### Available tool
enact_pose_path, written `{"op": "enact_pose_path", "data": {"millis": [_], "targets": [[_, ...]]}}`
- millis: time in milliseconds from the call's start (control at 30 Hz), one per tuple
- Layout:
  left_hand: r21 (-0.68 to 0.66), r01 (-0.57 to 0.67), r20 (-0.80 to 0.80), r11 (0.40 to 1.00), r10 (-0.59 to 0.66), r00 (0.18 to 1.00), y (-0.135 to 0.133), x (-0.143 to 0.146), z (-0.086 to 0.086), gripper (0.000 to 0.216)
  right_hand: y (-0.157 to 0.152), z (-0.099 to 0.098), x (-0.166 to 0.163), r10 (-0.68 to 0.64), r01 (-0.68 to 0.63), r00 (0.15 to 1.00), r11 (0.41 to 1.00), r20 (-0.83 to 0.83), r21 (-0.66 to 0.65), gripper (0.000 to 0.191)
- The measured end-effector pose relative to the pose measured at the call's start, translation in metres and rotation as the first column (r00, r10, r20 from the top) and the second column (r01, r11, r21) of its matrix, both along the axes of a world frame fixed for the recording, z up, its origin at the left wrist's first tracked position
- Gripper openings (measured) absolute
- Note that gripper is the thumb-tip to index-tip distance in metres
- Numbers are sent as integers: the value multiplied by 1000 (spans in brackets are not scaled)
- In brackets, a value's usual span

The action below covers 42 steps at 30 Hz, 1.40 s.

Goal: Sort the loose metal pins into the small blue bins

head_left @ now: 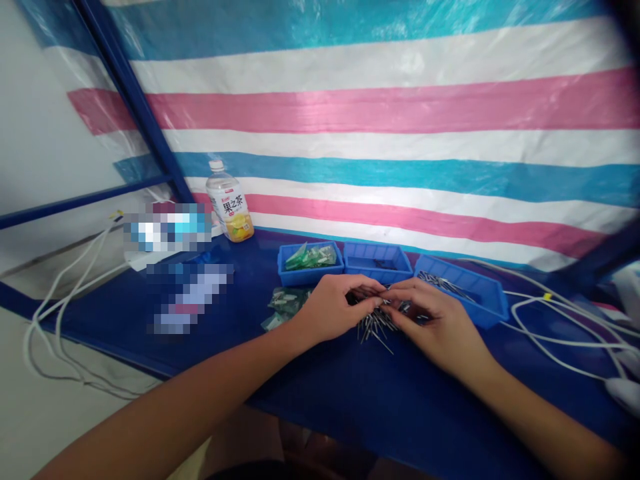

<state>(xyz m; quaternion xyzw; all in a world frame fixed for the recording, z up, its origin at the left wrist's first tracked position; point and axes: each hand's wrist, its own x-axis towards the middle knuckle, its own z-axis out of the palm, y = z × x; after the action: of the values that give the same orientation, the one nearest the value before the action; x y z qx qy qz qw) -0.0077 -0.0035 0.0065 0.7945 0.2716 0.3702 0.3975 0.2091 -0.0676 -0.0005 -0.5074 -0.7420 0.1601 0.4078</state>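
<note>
A loose heap of thin, shiny metal rods (374,329) lies on the blue table, partly covered by both hands. Over its left side, my left hand (333,305) is closed, thumb and fingertips pinched together. My right hand (437,319) comes in from the other side with bent, closed fingers, and the fingertips of both hands meet above the rods. Whatever is pinched there is too small and hidden to make out. Just left of my left hand lie clear plastic bags (286,303) with small pieces inside.
Behind the hands stand three blue bins: one with green packets (310,275), a middle bin (379,275) with a few dark pieces, and a right bin (487,308) with metal rods. A drink bottle (230,207) stands at back left. White cables (565,343) lie at right.
</note>
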Motion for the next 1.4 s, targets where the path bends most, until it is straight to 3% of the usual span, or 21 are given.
{"op": "enact_pose_path", "data": {"millis": [200,367,467,667,900,1067,1300,1400], "targets": [[-53,-31,47,998,34,998,5,-2,-3,11,0,-4,0,-29,23,998,996,-58,-89,17],[-137,-27,81,990,38,996,3,-3,-2,20,-1,-4,-3,-76,50,976,990,-202,-131,29],[-118,-36,57,992,43,997,3,-3,-2,21,-1,-3,-3,-80,51,963,992,-256,-115,39],[-44,-60,23,997,61,998,5,-2,-2,10,2,-8,3,-71,40,980,986,-186,-163,23],[-79,-9,29,997,11,1000,5,0,-3,24,4,-11,2,-114,55,954,976,-276,-210,29],[-88,-19,75,996,26,997,4,-1,0,23,5,-14,2,-72,-12,945,967,-320,-254,31],[-54,-42,56,998,45,997,3,-2,2,27,2,-8,0,22,-68,989,946,-146,-318,32],[-27,-53,46,998,54,997,4,-3,2,38,2,-4,1,-30,-66,965,933,-260,-355,34]]}}
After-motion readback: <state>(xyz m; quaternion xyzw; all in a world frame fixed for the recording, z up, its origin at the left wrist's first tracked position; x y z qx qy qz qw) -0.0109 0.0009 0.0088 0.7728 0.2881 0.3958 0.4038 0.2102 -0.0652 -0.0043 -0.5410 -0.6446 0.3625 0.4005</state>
